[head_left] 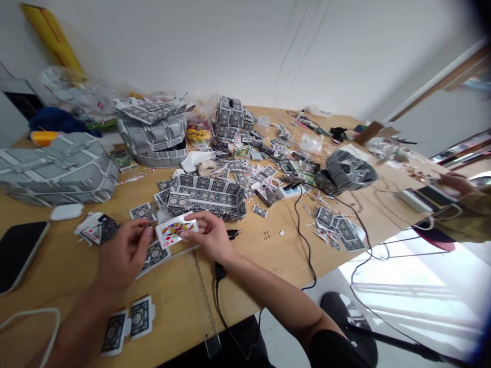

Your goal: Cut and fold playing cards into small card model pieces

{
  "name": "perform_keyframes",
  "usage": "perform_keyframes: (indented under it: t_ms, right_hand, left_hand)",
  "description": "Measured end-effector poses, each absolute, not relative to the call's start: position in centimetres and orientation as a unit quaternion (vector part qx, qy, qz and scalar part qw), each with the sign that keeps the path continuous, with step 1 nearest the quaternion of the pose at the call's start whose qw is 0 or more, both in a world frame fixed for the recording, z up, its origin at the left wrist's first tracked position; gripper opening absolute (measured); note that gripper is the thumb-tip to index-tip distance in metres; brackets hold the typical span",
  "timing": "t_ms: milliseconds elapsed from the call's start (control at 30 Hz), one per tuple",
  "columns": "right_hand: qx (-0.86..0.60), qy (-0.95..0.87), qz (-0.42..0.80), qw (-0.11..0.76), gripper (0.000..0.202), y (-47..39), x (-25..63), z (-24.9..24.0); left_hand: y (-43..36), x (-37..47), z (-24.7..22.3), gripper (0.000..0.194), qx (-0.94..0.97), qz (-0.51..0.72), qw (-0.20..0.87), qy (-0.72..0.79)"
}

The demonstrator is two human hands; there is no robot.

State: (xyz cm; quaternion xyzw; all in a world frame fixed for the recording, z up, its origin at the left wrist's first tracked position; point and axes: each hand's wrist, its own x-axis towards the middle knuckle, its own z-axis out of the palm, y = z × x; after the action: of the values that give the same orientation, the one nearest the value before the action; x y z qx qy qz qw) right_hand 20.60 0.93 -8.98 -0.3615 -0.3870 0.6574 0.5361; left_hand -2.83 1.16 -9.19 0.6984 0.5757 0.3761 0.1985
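My right hand (210, 236) pinches a playing card (175, 231) by its right end, its picture side facing up. Just left of that card is my left hand (125, 250), with thumb and fingers brought together; whatever they hold is too small to name. Patterned card pieces (153, 257) lie on the table under the held card. Behind the hands stands an open box made of patterned cards (207, 197). Two folded cards (141, 318) rest near the front edge, and a clear ruler (203, 296) lies to their right.
Grey woven-looking card baskets (65, 168) stand at the left and back. Scattered cards (264, 174) cover the middle. A power strip (289, 190), black cables and a phone (21, 255) lie around. Another person's hand (456, 183) shows at far right.
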Motion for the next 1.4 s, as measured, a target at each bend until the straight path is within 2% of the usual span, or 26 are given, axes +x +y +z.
perform_keyframes:
  t_ms: [100, 300, 500, 833, 1133, 1400]
  right_hand:
    - [-0.372, -0.379, 0.656, 0.537, 0.054, 0.8, 20.6, -8.8]
    - [-0.388, -0.391, 0.639, 0.537, 0.054, 0.5, 20.6, -8.6]
    - [-0.37, -0.433, 0.618, 0.542, 0.046, 0.5, 20.6, -9.0]
    - [-0.395, -0.5, 0.555, 0.535, 0.036, 0.4, 20.6, -9.6]
    - [-0.443, -0.593, 0.426, 0.52, 0.026, 0.1, 20.8, -10.4]
    - [-0.383, -0.682, 0.3, 0.546, 0.019, -0.4, 21.2, -9.8]
  left_hand:
    - [-0.1, -1.6, -8.9, 0.025, 0.716, 0.42, 0.217, 0.513]
    - [-0.7, -0.6, -9.4, 0.039, 0.683, 0.484, 0.251, 0.487]
    - [-0.1, -1.0, -8.8, 0.009, 0.761, 0.43, 0.207, 0.44]
    - [0.1, -1.0, -8.4, 0.021, 0.764, 0.448, 0.183, 0.427]
    - [0.0, -0.9, -8.3, 0.025, 0.77, 0.471, 0.158, 0.4]
    - [-0.2, -0.5, -8.5, 0.029, 0.778, 0.494, 0.096, 0.376]
